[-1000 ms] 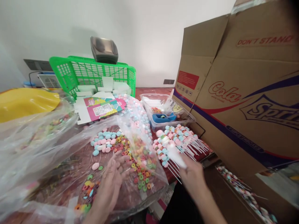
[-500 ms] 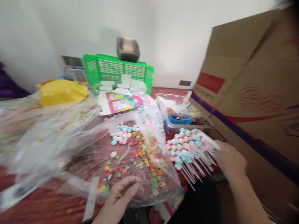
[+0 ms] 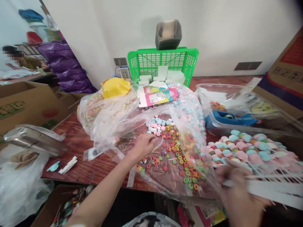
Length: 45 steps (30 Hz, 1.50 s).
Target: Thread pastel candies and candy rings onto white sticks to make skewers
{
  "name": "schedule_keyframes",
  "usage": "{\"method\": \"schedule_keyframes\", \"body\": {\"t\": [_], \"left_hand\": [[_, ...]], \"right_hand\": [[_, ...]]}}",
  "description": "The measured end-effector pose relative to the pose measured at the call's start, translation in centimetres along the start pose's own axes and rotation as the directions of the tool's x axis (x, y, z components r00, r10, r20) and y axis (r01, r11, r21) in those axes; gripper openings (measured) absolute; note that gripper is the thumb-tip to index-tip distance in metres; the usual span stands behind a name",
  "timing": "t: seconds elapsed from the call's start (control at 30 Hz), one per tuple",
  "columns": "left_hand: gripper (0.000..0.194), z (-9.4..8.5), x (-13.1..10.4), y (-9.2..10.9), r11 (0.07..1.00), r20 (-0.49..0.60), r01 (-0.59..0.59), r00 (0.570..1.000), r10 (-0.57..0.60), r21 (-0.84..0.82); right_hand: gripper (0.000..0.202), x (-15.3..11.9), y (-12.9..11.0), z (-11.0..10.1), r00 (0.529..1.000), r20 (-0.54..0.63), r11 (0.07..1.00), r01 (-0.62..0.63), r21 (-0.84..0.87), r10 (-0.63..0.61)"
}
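My left hand [image 3: 145, 145] reaches over the clear plastic sheet [image 3: 163, 181], its fingers curled together at the edge of the pink and blue candy balls [image 3: 157, 123]. Whatever lies between those fingertips is hidden. Colourful ring-shaped candies [image 3: 180, 154] are scattered right of this hand. My right hand [image 3: 238, 189] is smeared by motion beside a white strip [image 3: 272, 191], and its grip cannot be made out. Just beyond it lies a bunch of pink and blue candy skewers [image 3: 243, 148] on thin white sticks.
Behind the sheet stand a green basket [image 3: 163, 58] and a colourful card [image 3: 157, 96]. A blue tape dispenser [image 3: 232, 118] sits in a clear tray at right. At left are a yellow-topped candy bag [image 3: 115, 88], a steel flask [image 3: 35, 140] and cardboard boxes [image 3: 28, 101]. A person [image 3: 28, 61] sits far left.
The view has swung left. My left hand has moved forward to the candy balls and its fingers have closed in. My right hand has come left and nearer from the far end of the skewers.
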<state>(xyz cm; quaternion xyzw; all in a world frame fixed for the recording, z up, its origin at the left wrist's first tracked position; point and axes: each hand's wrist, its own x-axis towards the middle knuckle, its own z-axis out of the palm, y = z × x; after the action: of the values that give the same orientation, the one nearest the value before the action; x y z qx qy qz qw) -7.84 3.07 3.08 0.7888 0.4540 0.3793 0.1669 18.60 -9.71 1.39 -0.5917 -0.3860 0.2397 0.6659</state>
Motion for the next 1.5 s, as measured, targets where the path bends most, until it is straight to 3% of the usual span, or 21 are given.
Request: {"method": "schedule_keyframes", "body": {"t": [0.07, 0.13, 0.23, 0.3, 0.43, 0.5, 0.57, 0.63, 0.7, 0.77, 0.83, 0.9, 1.0, 1.1, 1.33, 1.4, 1.5], "left_hand": [[0.021, 1.2, 2.5, -1.6, 0.999, -0.029, -0.014, 0.999, 0.015, 0.037], [0.015, 2.5, 4.0, -2.4, 0.998, -0.050, -0.029, 0.998, 0.032, 0.055], [0.015, 3.9, 4.1, -2.6, 0.997, -0.056, -0.051, 0.997, 0.054, 0.061], [0.021, 4.0, 3.5, -2.5, 0.997, -0.035, -0.051, 0.998, 0.053, 0.051], [0.018, 3.3, 2.1, -2.4, 1.000, 0.016, -0.012, 1.000, 0.011, 0.015], [0.011, 3.1, 1.4, -2.2, 0.987, 0.016, 0.118, 0.993, -0.117, -0.105], [0.021, 3.0, 0.7, -1.7, 0.884, 0.075, 0.324, 0.945, -0.318, -0.337], [0.029, 3.0, -0.1, -1.0, 0.712, 0.193, 0.469, 0.879, -0.437, -0.523], [0.028, 3.0, -0.7, 0.0, 0.696, 0.192, 0.454, 0.885, -0.424, -0.556], [0.022, 2.9, -1.2, 1.1, 0.786, 0.079, 0.346, 0.931, -0.357, -0.513], [0.018, 2.7, -1.7, 2.5, 0.794, 0.030, 0.299, 0.942, -0.335, -0.529], [0.021, 2.4, -2.0, 4.1, 0.659, 0.109, 0.362, 0.913, -0.393, -0.659], [0.026, 2.3, -2.3, 6.5, 0.410, 0.237, 0.435, 0.861, -0.450, -0.802], [0.029, 2.4, -2.3, 7.8, 0.342, 0.282, 0.455, 0.847, -0.451, -0.822], [0.026, 2.5, -2.6, 7.4, 0.229, 0.314, 0.474, 0.805, -0.504, -0.850], [0.024, 2.5, -2.9, 7.3, 0.224, 0.301, 0.476, 0.790, -0.534, -0.851], [0.021, 2.8, -3.2, 7.1, 0.244, 0.269, 0.468, 0.781, -0.564, -0.850]], "right_hand": [[0.025, -1.9, 0.7, 3.7, 0.983, 0.181, 1.000, 0.000, 0.016, -0.003], [0.025, -3.2, 2.1, 6.1, 0.959, 0.272, 0.994, 0.096, -0.044, -0.081], [0.030, -3.9, 4.5, 7.2, 0.839, 0.505, 0.959, 0.275, -0.070, -0.203], [0.037, -3.8, 5.4, 7.0, 0.776, 0.574, 0.933, 0.356, -0.056, -0.261], [0.045, -3.5, 5.4, 6.6, 0.748, 0.600, 0.913, 0.403, -0.070, -0.284], [0.046, -3.5, 5.2, 6.7, 0.742, 0.610, 0.912, 0.404, -0.074, -0.279], [0.046, -3.6, 5.2, 6.9, 0.740, 0.616, 0.918, 0.390, -0.069, -0.268], [0.044, -3.7, 5.3, 7.0, 0.750, 0.611, 0.929, 0.364, -0.061, -0.253], [0.040, -3.8, 5.3, 6.9, 0.773, 0.592, 0.943, 0.326, -0.065, -0.227], [0.037, -3.8, 5.0, 6.6, 0.797, 0.572, 0.954, 0.289, -0.080, -0.194], [0.035, -3.7, 4.5, 6.3, 0.810, 0.563, 0.958, 0.265, -0.105, -0.162], [0.034, -3.5, 3.8, 6.1, 0.808, 0.575, 0.958, 0.252, -0.135, -0.131], [0.033, -3.2, 2.8, 5.9, 0.764, 0.642, 0.957, 0.233, -0.172, -0.071], [0.032, -3.1, 2.2, 5.8, 0.734, 0.678, 0.959, 0.217, -0.185, -0.035], [0.026, -3.6, 2.6, 4.7, 0.819, 0.566, 0.977, 0.182, -0.109, -0.089], [0.024, -3.6, 2.6, 4.3, 0.791, 0.599, 0.968, 0.232, -0.100, -0.128], [0.025, -3.6, 2.1, 4.0, 0.709, 0.682, 0.933, 0.343, -0.108, -0.182]]}}
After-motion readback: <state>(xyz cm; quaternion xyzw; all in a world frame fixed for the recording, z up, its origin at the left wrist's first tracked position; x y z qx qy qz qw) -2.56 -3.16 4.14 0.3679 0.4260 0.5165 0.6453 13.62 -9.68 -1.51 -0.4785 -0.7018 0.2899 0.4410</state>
